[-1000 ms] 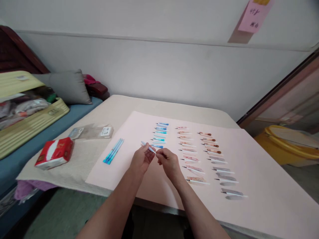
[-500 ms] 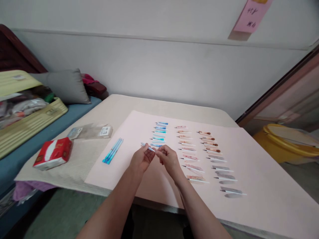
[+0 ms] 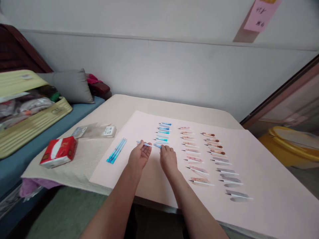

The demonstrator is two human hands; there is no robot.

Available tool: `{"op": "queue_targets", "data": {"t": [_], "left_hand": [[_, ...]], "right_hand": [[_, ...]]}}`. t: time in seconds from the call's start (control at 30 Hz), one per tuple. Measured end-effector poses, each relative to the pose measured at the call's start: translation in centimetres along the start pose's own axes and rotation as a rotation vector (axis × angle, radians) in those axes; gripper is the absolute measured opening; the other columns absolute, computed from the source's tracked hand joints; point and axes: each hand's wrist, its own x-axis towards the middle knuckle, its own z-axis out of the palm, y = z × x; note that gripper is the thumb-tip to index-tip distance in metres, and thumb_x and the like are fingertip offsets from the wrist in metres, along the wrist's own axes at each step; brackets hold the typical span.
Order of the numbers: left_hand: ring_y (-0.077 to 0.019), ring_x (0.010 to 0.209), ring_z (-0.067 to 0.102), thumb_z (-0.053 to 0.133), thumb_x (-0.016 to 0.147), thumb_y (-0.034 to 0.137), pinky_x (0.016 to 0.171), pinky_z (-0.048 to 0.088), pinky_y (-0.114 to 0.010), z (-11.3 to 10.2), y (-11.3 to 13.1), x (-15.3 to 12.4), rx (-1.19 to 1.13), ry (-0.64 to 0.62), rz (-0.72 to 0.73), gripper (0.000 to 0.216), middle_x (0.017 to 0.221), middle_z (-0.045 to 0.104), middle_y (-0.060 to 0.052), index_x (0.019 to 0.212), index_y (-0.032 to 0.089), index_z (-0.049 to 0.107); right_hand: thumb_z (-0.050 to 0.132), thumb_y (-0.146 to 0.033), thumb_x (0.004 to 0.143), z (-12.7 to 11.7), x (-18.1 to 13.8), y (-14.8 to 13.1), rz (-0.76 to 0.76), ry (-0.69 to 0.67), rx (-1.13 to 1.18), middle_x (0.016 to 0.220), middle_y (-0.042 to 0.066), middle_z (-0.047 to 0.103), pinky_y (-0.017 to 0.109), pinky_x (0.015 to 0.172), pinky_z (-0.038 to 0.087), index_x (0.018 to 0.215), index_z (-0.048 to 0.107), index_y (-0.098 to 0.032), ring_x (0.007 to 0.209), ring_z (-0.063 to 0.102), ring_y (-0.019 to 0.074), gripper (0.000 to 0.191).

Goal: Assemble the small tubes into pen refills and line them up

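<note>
Keeping the held part level is what this step seems to call for: near the centre of the frame, the left hand (image 3: 138, 155) pinches a pale blue pen part (image 3: 147, 144) between thumb and fingers, narrow end to the right, and a light, steady hold should suffice. Just right of it, the right hand (image 3: 168, 156) has its fingers bent down onto a blue barrel (image 3: 157, 145); whether they grip or merely rest, I cannot tell. It is best settled straight, parallel to its neighbours.

Counting from centre left: one red tissue pack (image 3: 59, 151); three blue pens (image 3: 116, 151) side by side; four blue dark-tipped pieces (image 3: 163, 132) beyond the hands; eight pinkish pieces (image 3: 194, 159) in the next column; then four brown-ended pieces (image 3: 214, 145) and, lower right, four grey pieces (image 3: 226, 171).
</note>
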Motion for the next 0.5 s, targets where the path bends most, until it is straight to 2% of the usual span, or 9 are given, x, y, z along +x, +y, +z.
{"op": "queue_targets", "data": {"t": [0.07, 0.17, 0.27, 0.37, 0.5], "left_hand": [[-0.0125, 0.063, 0.065, 0.056, 0.084, 0.016, 0.055, 0.056, -0.021, -0.1, 0.2, 0.1, -0.003, -0.001, 0.009, 0.013, 0.068, 0.063, -0.007, 0.073, 0.010, 0.054], [-0.0121, 0.063, 0.065, 0.056, 0.084, 0.016, 0.056, 0.056, -0.021, -0.3, 0.5, 0.6, -0.008, 0.013, 0.024, 0.012, 0.070, 0.063, -0.008, 0.074, 0.010, 0.054], [-0.0130, 0.066, 0.066, 0.055, 0.085, 0.016, 0.058, 0.056, -0.023, -0.6, 0.9, 1.1, -0.019, 0.037, 0.041, 0.010, 0.071, 0.063, -0.008, 0.076, 0.011, 0.053], [-0.0129, 0.067, 0.066, 0.055, 0.085, 0.016, 0.060, 0.056, -0.023, -0.8, 1.1, 1.4, -0.025, 0.045, 0.063, 0.008, 0.070, 0.063, -0.006, 0.078, 0.011, 0.053], [-0.0132, 0.066, 0.066, 0.055, 0.084, 0.016, 0.058, 0.056, -0.022, -0.9, 0.9, 1.6, -0.007, 0.041, 0.092, 0.009, 0.070, 0.063, -0.006, 0.078, 0.011, 0.054]], "right_hand": [[0.039, -0.014, 0.088, 0.4, -0.1, -0.3, 0.003, -0.016, -0.014, 0.097, 0.012, 0.059, 0.031, 0.069, 0.036, 0.102, 0.058, -0.016, 0.088, 0.050, 0.0232, 0.024], [0.039, -0.011, 0.086, 0.3, -0.2, -0.5, 0.044, -0.015, 0.088, 0.091, 0.009, 0.057, 0.028, 0.064, 0.036, 0.089, 0.059, -0.017, 0.081, 0.051, 0.0197, 0.021], [0.042, -0.012, 0.082, -0.6, -0.3, -0.6, 0.088, -0.003, 0.343, 0.084, 0.006, 0.058, 0.026, 0.065, 0.037, 0.084, 0.059, -0.017, 0.075, 0.053, 0.0167, 0.018], [0.046, -0.014, 0.079, -2.2, -0.6, -0.8, 0.055, 0.007, 0.591, 0.080, 0.005, 0.058, 0.026, 0.068, 0.040, 0.082, 0.061, -0.017, 0.075, 0.054, 0.0164, 0.015], [0.047, -0.017, 0.080, -3.9, -1.3, -0.8, 0.003, 0.043, 0.701, 0.082, 0.004, 0.059, 0.028, 0.069, 0.041, 0.086, 0.061, -0.019, 0.077, 0.054, 0.0172, 0.016]]}}
